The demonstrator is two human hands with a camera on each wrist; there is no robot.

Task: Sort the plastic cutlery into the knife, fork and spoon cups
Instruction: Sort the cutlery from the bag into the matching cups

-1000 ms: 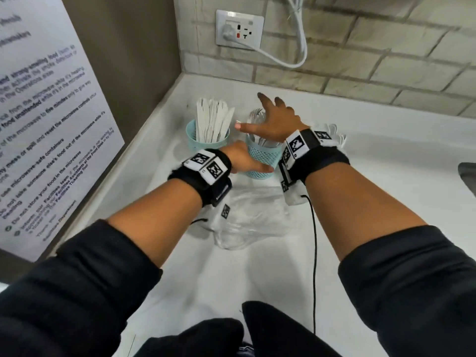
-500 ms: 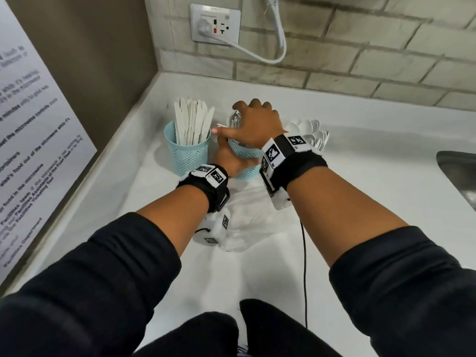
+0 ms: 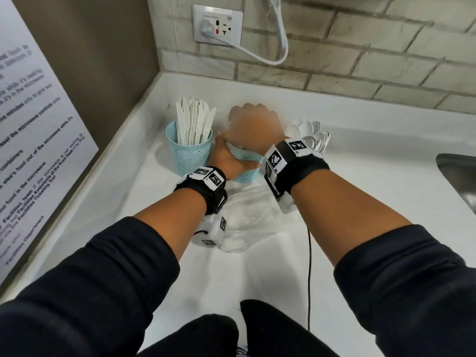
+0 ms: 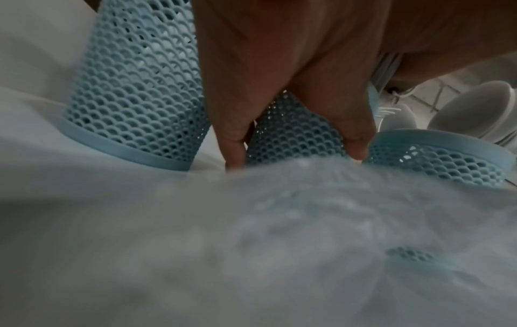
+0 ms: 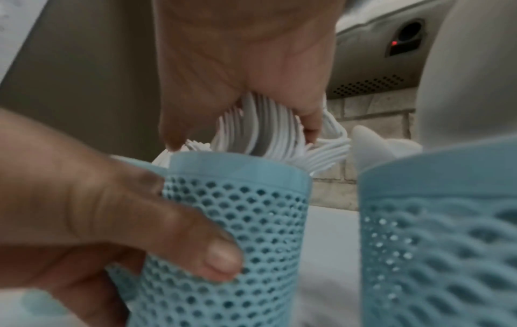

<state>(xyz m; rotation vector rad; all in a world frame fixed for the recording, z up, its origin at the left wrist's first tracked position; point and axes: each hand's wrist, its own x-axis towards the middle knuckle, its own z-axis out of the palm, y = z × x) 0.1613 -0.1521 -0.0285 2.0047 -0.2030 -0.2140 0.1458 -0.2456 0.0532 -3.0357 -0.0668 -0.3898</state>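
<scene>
Three light blue mesh cups stand in a row on the white counter. White knives fill the left cup (image 3: 189,153). My left hand (image 3: 226,162) grips the middle cup (image 3: 246,167), with its thumb (image 5: 218,258) pressed on the mesh. My right hand (image 3: 253,126) hovers over that cup, and its fingers curl round the heads of the white forks (image 5: 268,137) standing in it. The right cup (image 5: 436,232) is mostly hidden behind my right wrist in the head view. Only its white spoons (image 3: 310,134) show there.
A crumpled clear plastic bag (image 3: 247,217) lies just in front of the cups. A brick wall with a socket and white cable (image 3: 217,27) closes the back. A notice board (image 3: 31,130) stands at the left and a steel sink (image 3: 461,176) at the right.
My right hand's spread fingers have come down and curled over the forks in the middle cup. My left hand has stayed wrapped round that cup. The head camera has shifted.
</scene>
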